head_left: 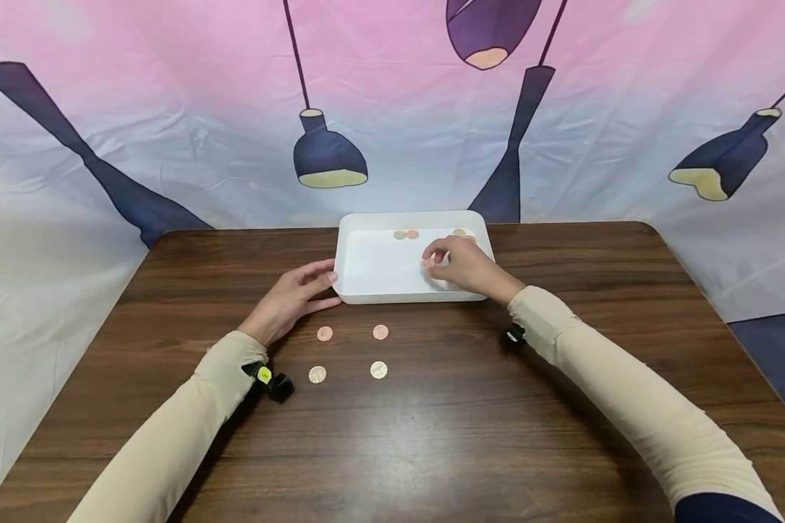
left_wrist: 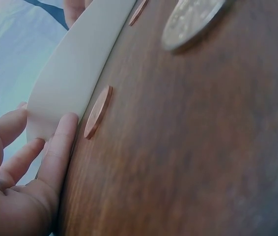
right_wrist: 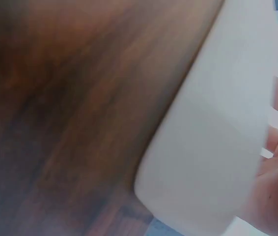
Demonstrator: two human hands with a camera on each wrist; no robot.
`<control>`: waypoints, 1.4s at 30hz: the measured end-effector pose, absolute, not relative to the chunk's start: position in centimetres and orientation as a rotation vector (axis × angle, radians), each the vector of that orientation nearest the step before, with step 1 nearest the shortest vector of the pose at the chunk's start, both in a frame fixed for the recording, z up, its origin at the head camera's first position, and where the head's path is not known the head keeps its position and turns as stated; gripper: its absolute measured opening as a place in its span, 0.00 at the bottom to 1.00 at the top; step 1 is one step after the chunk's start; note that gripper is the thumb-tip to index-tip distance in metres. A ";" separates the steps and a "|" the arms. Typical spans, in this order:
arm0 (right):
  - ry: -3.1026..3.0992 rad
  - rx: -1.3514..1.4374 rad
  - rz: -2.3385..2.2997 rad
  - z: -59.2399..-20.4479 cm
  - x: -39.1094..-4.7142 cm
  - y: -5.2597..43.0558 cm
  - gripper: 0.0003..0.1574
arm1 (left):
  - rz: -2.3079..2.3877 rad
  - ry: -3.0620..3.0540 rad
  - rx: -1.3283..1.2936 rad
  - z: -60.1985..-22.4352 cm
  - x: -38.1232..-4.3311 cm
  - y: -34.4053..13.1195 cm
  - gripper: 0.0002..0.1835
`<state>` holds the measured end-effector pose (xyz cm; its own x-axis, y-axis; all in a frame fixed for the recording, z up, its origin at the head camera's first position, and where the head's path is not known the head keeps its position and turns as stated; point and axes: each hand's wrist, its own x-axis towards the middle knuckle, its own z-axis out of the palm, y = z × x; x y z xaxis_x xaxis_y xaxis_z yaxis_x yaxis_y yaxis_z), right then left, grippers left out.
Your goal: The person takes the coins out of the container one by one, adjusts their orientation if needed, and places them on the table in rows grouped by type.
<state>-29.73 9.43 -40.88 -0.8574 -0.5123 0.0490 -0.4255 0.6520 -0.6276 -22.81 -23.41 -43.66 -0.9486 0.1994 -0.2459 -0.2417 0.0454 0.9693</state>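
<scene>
My right hand [head_left: 466, 265] is over the white tray [head_left: 379, 297] and pinches a copper coin [head_left: 429, 263] between thumb and fingertips. At the tray's left end, my left hand [head_left: 292, 296] rests its extended fingers against the side wall. The left wrist view shows a finger [left_wrist: 63, 142] along the tray's lower edge. Inside the tray, towards the back, a pale coin [head_left: 400, 234] lies beside a copper coin [head_left: 413, 234]. Another pale coin [head_left: 459, 232] lies at the back right with a copper one, partly overlapped by the right hand.
In front of the tray on the brown wooden table [head_left: 497, 436] lie two copper coins [head_left: 381, 332]. Closer to me lie two pale metallic coins [head_left: 379, 370]. A hanging cloth [head_left: 235, 145] printed with lamps stands behind the table's back edge.
</scene>
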 end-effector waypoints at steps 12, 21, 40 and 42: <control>2.687 -0.833 -1.146 -39.3 -25.8 11.0 0.13 | 1.989 1.999 -0.063 -43.5 -22.9 -23.3 0.32; 2.606 -0.860 -1.271 -39.4 -22.7 11.7 0.12 | 1.998 1.997 -0.059 -43.5 -22.9 -23.2 0.31; 2.562 -1.232 -0.889 -41.9 -21.5 10.7 0.09 | 1.994 1.985 -0.073 -43.4 -22.9 -23.2 0.31; 2.576 -1.238 -0.817 -42.0 -21.3 10.4 0.08 | 1.994 1.986 -0.077 -43.4 -22.9 -23.3 0.31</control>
<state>-21.31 10.42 -42.04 -0.6414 -0.7628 0.0816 -0.6705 0.5057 -0.5429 -22.92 -23.25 -43.41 -0.9457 0.1895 -0.2642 -0.2650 0.0219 0.9640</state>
